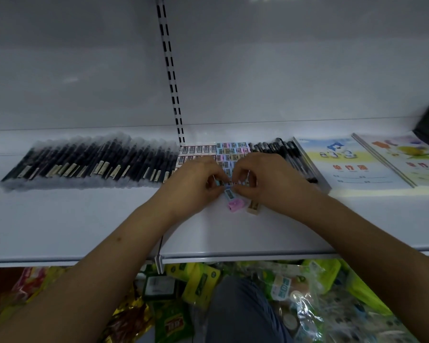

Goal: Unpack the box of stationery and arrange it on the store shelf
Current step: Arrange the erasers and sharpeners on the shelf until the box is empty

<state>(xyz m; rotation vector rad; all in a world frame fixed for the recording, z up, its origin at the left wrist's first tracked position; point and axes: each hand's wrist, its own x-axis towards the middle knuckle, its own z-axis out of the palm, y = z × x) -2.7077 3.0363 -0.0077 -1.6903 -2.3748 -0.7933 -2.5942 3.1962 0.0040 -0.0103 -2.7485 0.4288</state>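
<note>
Sharpeners [229,157] sit mid-shelf [60,231]; my left hand [193,184] and right hand [270,179] both pinch one; I'd square it flush against the row's front edge.

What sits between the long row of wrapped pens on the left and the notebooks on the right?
In the head view: white boxed erasers, pastel sharpeners, then loose black pens, with both hands in front.

two hands [196,184] – two notebooks [349,162], one pink sharpener [235,205], one beige sharpener [254,207], pens uncountable
</note>
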